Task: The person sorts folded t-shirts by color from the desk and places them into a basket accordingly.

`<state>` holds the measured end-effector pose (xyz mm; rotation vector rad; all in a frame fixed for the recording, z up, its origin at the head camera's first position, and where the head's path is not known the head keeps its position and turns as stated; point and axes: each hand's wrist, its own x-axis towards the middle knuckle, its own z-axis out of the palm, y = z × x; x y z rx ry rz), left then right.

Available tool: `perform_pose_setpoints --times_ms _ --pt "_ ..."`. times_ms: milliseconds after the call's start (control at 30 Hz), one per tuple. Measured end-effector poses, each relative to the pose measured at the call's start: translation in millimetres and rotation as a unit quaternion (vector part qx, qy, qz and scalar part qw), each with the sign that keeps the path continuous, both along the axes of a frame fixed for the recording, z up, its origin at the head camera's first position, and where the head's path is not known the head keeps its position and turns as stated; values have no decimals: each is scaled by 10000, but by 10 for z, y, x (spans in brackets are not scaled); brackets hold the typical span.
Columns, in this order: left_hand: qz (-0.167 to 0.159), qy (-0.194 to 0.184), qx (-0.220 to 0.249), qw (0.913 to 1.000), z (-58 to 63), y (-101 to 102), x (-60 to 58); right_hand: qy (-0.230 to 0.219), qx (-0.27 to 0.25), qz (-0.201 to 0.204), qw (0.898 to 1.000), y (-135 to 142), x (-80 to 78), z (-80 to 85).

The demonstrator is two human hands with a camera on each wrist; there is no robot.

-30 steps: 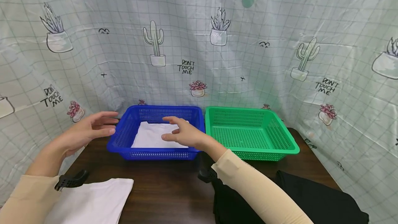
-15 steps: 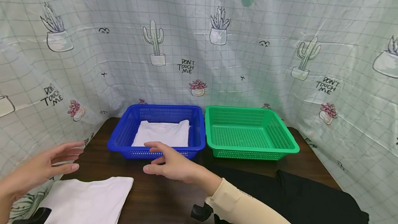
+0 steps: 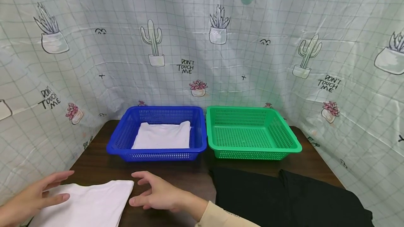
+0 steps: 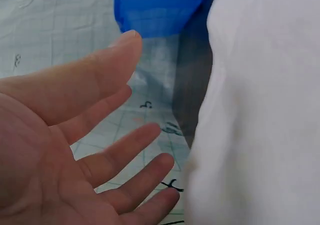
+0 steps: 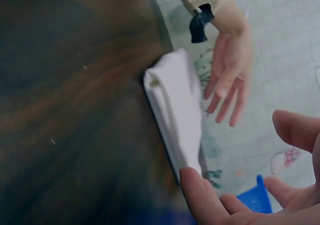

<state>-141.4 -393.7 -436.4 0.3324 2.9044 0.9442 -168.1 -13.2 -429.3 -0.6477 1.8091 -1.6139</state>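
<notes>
Fingers of the left hand (image 3: 38, 197) spread and loosely bent, thumb well apart from them, nothing held; the left wrist view shows a gap to the cloth. Fingers of the right hand (image 3: 161, 193) likewise parted in a loose curve, nothing held; a strip of table (image 3: 176, 171) lies between them and the cloth. Between the hands, near left: a folded white cloth (image 3: 88, 206), flat on the table.

Change: a second ago the right hand was over the blue basket (image 3: 157, 151) and the left at its left rim; both have since drawn back to the near side. Basket and the white garment (image 3: 162, 136) inside it look unaltered. Judgement: attention has passed to the near cloth, not yet gripped.

Farther out: green basket (image 3: 255, 149) far right; black cloth (image 3: 277, 195) near right, untouched; patterned curtain (image 3: 221, 62) behind.
</notes>
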Motion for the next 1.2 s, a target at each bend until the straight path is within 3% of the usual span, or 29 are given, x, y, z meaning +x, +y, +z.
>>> perform_pose_setpoints --times_ms 233,533,600,700,767,833,933,1100,1200 --pt "-115 482 -101 9987 -166 -78 15 -442 -39 -83 9990 -138 48 -133" --pt "-503 920 272 9941 -322 -136 53 -915 -72 -33 9958 -223 42 -244" --pt "-344 666 53 9972 -319 -111 46 -1048 -118 -71 9944 -229 34 -251" --pt "-127 -235 -37 9996 -284 -61 17 -1261 -278 -161 9915 -235 23 -255" --pt "-19 -909 12 9959 -250 -34 -4 -1372 -396 -233 9895 -244 17 -265" --pt "-67 -1294 394 9908 -242 -24 -23 -1422 -490 -289 9882 -256 12 -279" --pt "-242 -1387 878 9861 -263 -9 -56 -1352 -507 -437 9886 -280 0 -301" --pt "-751 -1673 1996 9626 -326 -5 -109 -1114 -503 -739 9898 -311 -47 -344" --pt "-555 -1869 1915 9619 -323 -24 -101 -999 -505 -931 9893 -309 -73 -370"
